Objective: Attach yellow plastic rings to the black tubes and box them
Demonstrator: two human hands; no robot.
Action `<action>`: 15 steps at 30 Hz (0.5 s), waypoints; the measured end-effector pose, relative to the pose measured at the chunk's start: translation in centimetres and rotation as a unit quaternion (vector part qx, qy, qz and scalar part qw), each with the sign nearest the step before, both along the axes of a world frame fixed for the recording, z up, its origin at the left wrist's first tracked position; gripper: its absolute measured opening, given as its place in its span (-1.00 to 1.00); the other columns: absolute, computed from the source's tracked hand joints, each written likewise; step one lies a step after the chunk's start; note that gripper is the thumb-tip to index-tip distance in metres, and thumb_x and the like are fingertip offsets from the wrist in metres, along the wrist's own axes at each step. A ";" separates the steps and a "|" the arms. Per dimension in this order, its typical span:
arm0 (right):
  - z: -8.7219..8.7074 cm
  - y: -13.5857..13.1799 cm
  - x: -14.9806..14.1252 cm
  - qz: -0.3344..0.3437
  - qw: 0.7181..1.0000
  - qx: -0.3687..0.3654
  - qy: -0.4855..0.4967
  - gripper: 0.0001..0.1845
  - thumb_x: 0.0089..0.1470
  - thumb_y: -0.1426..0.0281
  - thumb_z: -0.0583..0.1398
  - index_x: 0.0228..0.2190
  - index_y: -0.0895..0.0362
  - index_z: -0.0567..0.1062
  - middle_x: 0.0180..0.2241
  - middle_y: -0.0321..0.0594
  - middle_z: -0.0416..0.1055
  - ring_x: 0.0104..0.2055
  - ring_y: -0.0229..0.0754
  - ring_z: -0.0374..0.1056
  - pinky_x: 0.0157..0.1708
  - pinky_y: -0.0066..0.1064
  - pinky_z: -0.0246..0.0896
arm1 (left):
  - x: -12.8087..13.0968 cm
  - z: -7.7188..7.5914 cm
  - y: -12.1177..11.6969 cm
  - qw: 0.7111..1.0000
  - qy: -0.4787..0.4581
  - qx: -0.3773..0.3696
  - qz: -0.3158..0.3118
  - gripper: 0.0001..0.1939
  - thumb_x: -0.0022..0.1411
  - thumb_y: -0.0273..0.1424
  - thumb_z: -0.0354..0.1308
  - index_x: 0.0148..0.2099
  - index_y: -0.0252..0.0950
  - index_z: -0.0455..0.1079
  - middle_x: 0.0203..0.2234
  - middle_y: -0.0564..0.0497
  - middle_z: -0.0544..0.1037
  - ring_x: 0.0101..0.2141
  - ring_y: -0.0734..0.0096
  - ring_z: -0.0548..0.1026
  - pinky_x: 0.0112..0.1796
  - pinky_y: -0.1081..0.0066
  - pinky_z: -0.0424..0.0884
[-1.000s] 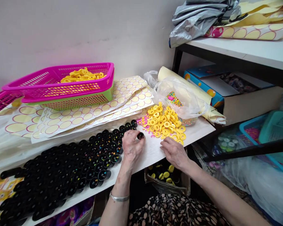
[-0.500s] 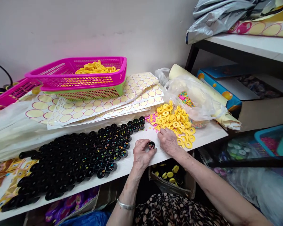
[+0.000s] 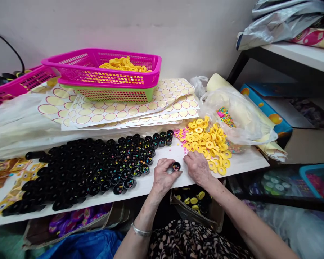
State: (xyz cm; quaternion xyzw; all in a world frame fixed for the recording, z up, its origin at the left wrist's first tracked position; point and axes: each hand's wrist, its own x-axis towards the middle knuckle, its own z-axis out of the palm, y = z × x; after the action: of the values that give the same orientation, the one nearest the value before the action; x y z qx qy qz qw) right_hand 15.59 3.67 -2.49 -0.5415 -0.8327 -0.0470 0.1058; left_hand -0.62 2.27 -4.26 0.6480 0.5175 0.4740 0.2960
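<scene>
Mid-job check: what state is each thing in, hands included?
Left hand: gripping a cup
Held cup: open, beads inside
Right hand: fingers curled, contents unclear
Black cups: massed, many visibly beaded
Yellow rings: heaped loose
Pink basket: holding yellow pieces
Blue box: open

The picture's right edge cuts off the turquoise basket; its left edge crops the pink basket.

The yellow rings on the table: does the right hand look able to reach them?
Probably yes; the right hand is just beside the yellow rings, and nothing seems to stand between.
</scene>
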 end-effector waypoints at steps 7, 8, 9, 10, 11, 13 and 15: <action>0.6 -0.2 0.0 -0.053 0.995 -0.038 0.073 -0.86 0.10 0.45 0.06 -0.41 0.15 0.42 -0.37 -0.19 0.31 -0.26 -0.17 0.15 -0.32 -0.40 -0.03 | -0.5 0.2 -0.2 0.999 -0.016 -0.030 -0.011 -0.68 -0.22 -0.51 0.34 -0.31 -0.29 0.44 -0.42 0.01 0.43 -0.29 0.33 0.38 -0.27 0.36 0.36; 0.6 -0.1 -0.3 -0.048 0.996 -0.041 0.065 -0.84 0.10 0.45 0.05 -0.42 0.14 0.42 -0.38 -0.20 0.31 -0.27 -0.17 0.15 -0.33 -0.40 -0.04 | -0.4 0.2 -0.2 0.999 -0.017 -0.031 -0.009 -0.68 -0.23 -0.51 0.34 -0.31 -0.29 0.44 -0.42 0.00 0.43 -0.29 0.33 0.38 -0.27 0.36 0.36; 0.6 0.1 -0.5 -0.041 0.997 -0.044 0.051 -0.83 0.10 0.46 0.04 -0.44 0.14 0.42 -0.38 -0.20 0.31 -0.27 -0.16 0.15 -0.33 -0.39 -0.04 | -0.4 0.2 -0.2 0.999 -0.017 -0.030 -0.008 -0.68 -0.23 -0.52 0.34 -0.31 -0.29 0.44 -0.42 0.00 0.43 -0.29 0.33 0.38 -0.27 0.36 0.36; 0.5 0.3 -0.8 -0.035 0.998 -0.046 0.034 -0.81 0.10 0.48 0.03 -0.45 0.14 0.42 -0.37 -0.19 0.31 -0.27 -0.16 0.15 -0.33 -0.38 -0.05 | -0.4 0.2 -0.1 0.999 -0.016 -0.028 -0.009 -0.68 -0.23 -0.52 0.33 -0.31 -0.29 0.43 -0.42 0.01 0.43 -0.29 0.33 0.38 -0.27 0.36 0.36; 0.5 0.5 -1.1 -0.030 0.998 -0.049 0.015 -0.80 0.09 0.50 0.02 -0.45 0.15 0.42 -0.36 -0.18 0.32 -0.28 -0.15 0.15 -0.34 -0.37 -0.06 | -0.4 0.3 -0.1 1.000 -0.014 -0.025 -0.009 -0.68 -0.23 -0.52 0.33 -0.31 -0.28 0.43 -0.43 0.01 0.43 -0.29 0.33 0.38 -0.28 0.37 0.36; 0.6 0.6 -1.7 -0.024 0.998 -0.063 -0.017 -0.81 0.06 0.52 0.01 -0.44 0.17 0.42 -0.34 -0.15 0.32 -0.27 -0.13 0.16 -0.34 -0.35 -0.06 | -0.3 0.3 -0.1 1.000 -0.010 -0.017 -0.011 -0.69 -0.22 -0.52 0.32 -0.32 -0.27 0.43 -0.45 0.02 0.44 -0.30 0.33 0.37 -0.29 0.37 0.35; 0.9 0.6 -2.0 -0.033 0.994 -0.097 -0.025 -0.82 0.05 0.53 0.01 -0.40 0.17 0.41 -0.32 -0.14 0.32 -0.26 -0.14 0.19 -0.35 -0.36 -0.06 | -0.3 0.3 -0.1 1.000 -0.006 -0.010 -0.011 -0.71 -0.21 -0.50 0.32 -0.33 -0.27 0.43 -0.47 0.02 0.44 -0.32 0.33 0.37 -0.30 0.37 0.34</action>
State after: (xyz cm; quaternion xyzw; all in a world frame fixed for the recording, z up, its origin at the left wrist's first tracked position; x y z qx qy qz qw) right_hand 13.57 4.28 -1.57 -0.5751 -0.8173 0.0174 0.0304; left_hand -0.89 2.21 -3.98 0.6479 0.5128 0.4696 0.3110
